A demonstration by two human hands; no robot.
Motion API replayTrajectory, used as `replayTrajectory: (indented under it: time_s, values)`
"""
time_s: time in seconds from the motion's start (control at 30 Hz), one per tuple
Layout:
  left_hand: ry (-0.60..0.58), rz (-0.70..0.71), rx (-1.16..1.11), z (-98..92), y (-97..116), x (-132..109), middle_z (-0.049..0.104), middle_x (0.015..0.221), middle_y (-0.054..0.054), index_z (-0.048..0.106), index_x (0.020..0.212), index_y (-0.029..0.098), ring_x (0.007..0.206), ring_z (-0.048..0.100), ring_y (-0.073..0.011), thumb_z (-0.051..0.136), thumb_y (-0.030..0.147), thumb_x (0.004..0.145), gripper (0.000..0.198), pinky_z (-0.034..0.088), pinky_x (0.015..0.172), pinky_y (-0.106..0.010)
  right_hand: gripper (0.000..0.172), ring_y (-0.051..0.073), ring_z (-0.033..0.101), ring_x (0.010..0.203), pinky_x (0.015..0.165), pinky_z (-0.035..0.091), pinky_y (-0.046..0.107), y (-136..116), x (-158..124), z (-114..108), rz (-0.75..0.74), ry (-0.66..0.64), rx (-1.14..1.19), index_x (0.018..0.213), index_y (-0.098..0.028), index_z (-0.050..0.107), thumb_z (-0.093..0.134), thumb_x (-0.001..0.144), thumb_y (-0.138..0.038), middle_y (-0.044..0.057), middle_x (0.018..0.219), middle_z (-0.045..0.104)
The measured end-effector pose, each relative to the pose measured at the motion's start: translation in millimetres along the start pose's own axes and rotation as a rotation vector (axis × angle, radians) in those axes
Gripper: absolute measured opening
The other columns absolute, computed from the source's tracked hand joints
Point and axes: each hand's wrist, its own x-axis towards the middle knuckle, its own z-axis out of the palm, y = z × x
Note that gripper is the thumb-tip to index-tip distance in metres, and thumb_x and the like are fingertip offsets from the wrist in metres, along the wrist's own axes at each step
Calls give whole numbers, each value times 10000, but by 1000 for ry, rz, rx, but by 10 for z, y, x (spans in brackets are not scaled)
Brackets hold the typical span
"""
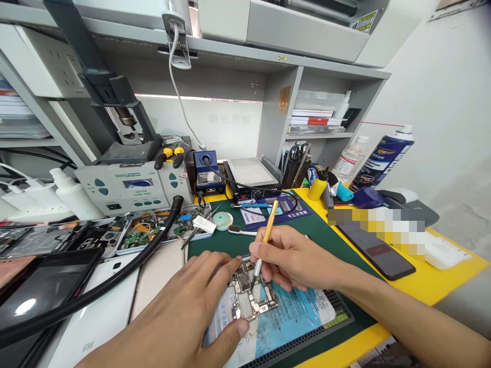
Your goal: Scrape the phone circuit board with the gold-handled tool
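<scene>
A phone circuit board (pixel 251 296) lies on a blue mat (pixel 295 317) near the front of the desk. My left hand (pixel 187 312) presses on the board's left side, its fingertips on the upper edge and the thumb at the lower edge. My right hand (pixel 293 258) grips a thin gold-handled tool (pixel 265 236) like a pen. The tool's dark tip touches the top of the board.
A green work mat (pixel 326 240) covers the yellow desk (pixel 441 281). A dark phone (pixel 378 250) lies to the right. Trays of small parts (pixel 149 232), a rework station (pixel 130 186) and a black hose (pixel 115 278) sit to the left. Bottles and a spray can (pixel 383 158) stand behind.
</scene>
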Motion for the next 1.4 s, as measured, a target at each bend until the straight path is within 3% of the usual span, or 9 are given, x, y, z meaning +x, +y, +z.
replayTrajectory:
  time_s: [0.37,0.8,1.07,1.4]
  values:
    - [-70,-32,-18,-16,-4,2,528,1426,-97,450,1459,267,1307,534,-327,503,473,958,545,516,1045,-544,232,42,382,330,272,273,151,13,12,-33,-8,-45,-65,914,-187,488,546,983,-401,-18,686,632]
    - [-215,-138,-99,-36,7,14,421,1474,-50,350,1498,316,1360,434,-306,442,528,970,577,418,1135,-527,216,81,448,547,490,374,197,-45,-32,10,-161,-57,-251,921,-199,455,506,1020,-383,-40,734,519]
    - [-202,-124,-108,-30,-1,-10,415,1467,-23,320,1492,355,1346,443,-288,447,517,977,555,435,1114,-495,229,138,454,689,627,403,269,-82,-80,24,-221,-16,-398,927,-198,481,437,1049,-386,-19,784,507]
    - [-191,-111,-117,-34,18,40,449,1421,-39,384,1441,333,1307,470,-290,481,481,964,509,447,1094,-515,267,141,492,721,656,412,276,-20,-63,67,-206,23,-347,953,-191,489,417,1058,-425,-10,806,531]
